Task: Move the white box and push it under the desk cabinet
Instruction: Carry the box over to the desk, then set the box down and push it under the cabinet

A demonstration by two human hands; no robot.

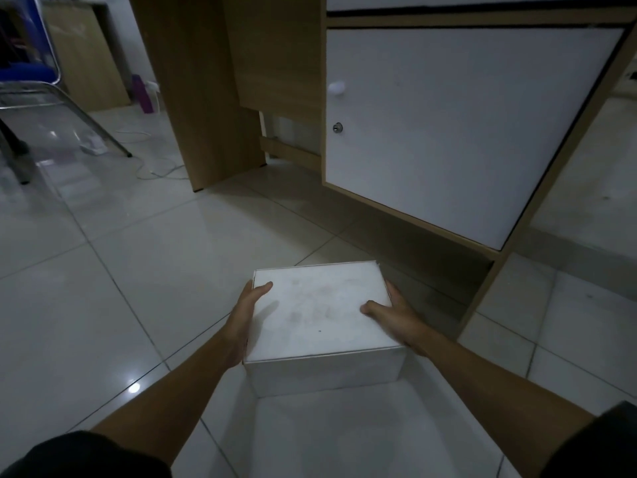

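Observation:
A white box with a closed, slightly smudged lid sits low over the tiled floor, in front of the desk cabinet. My left hand presses flat against its left side, thumb on the lid. My right hand grips its right side, thumb over the top. The cabinet has a white door with a round knob and a lock. A dark gap runs beneath the cabinet, just beyond the box's far right corner.
A wooden desk leg panel stands to the left of the cabinet. A metal-framed chair is at far left. White cables and a purple object lie on the glossy tile floor behind.

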